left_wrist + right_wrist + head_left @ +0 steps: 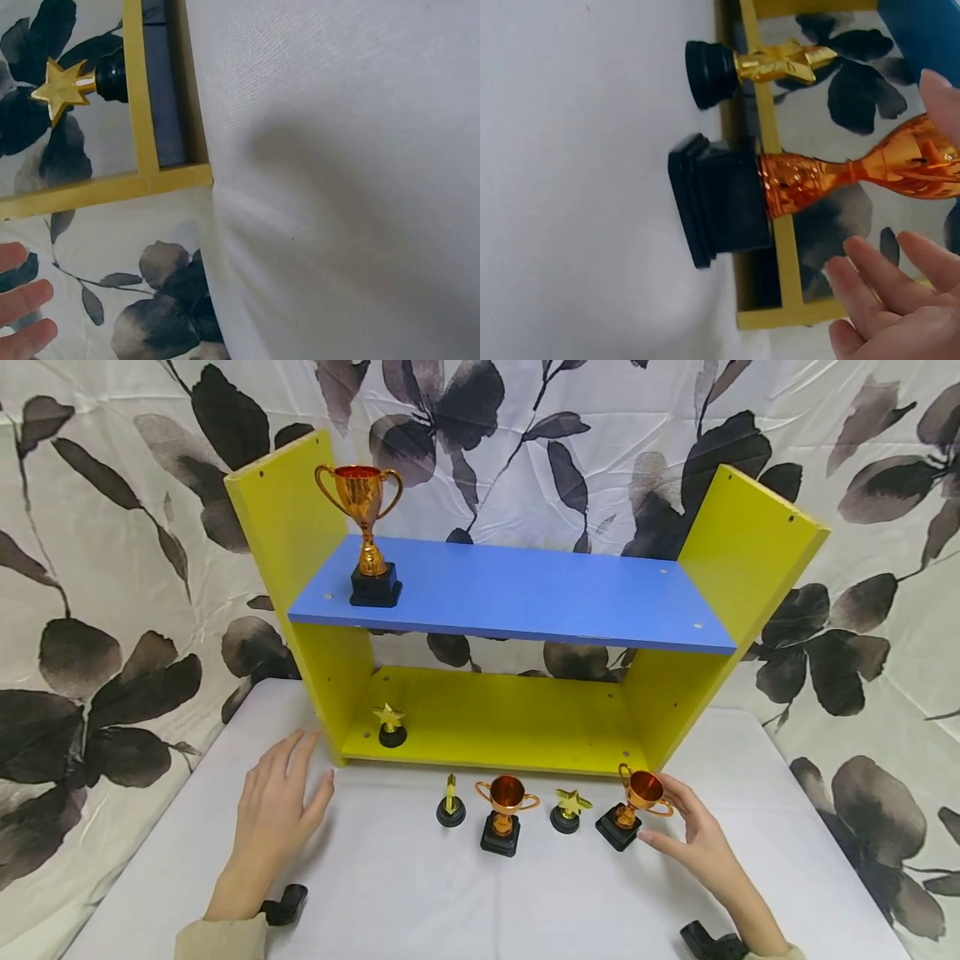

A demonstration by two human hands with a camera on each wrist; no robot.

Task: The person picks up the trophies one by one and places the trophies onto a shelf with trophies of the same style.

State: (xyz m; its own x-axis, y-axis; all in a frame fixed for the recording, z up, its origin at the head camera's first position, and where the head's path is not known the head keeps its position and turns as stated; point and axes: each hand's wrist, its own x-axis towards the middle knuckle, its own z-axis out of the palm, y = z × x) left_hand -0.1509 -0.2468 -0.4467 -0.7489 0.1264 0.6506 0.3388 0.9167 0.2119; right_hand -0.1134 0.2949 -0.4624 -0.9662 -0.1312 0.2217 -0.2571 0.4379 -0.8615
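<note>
My right hand [701,839] is beside a small orange-gold trophy cup [645,789] with a black base, at the right end of a row on the table. In the right wrist view, its fingers [877,300] are spread below the cup and the thumb is above, not closed round it. My left hand [277,810] hovers over the table left of the shelf, fingers loosely extended, holding nothing. Left of the right-hand cup stand a gold star trophy [568,810], a second cup [502,814] and a star trophy turned edge-on [451,806].
A yellow shelf unit [495,714] with a blue middle board [517,589] stands behind the row. A large cup trophy [372,535] is on the blue board's left end; a star trophy [390,727] stands below it. Flowered cloth [112,610] hangs behind the white table [405,902].
</note>
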